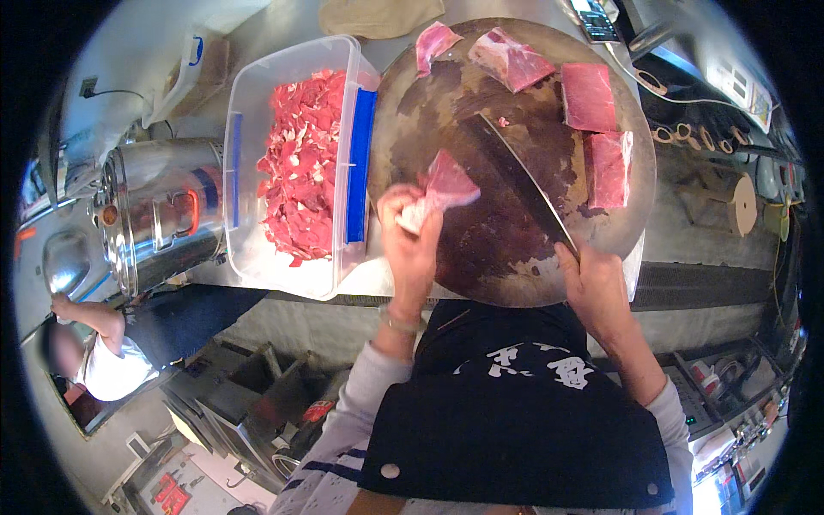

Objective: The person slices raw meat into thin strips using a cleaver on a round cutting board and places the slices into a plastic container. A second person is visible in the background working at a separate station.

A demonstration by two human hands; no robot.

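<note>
A piece of raw red meat with a pale end is in my left hand, over the left part of a round wooden chopping board. My right hand grips the handle of a cleaver, whose broad dark blade slants up and left over the board. A meat chunk and a smaller strip lie at the board's far edge. Two meat blocks, one above the other, lie at the right. Left of the board, a clear plastic box holds many thin pieces of raw meat.
A large steel pot stands left of the box. A phone with a cable lies beyond the board. A co-worker in a white top is at the far left. A round wooden stool is at the right.
</note>
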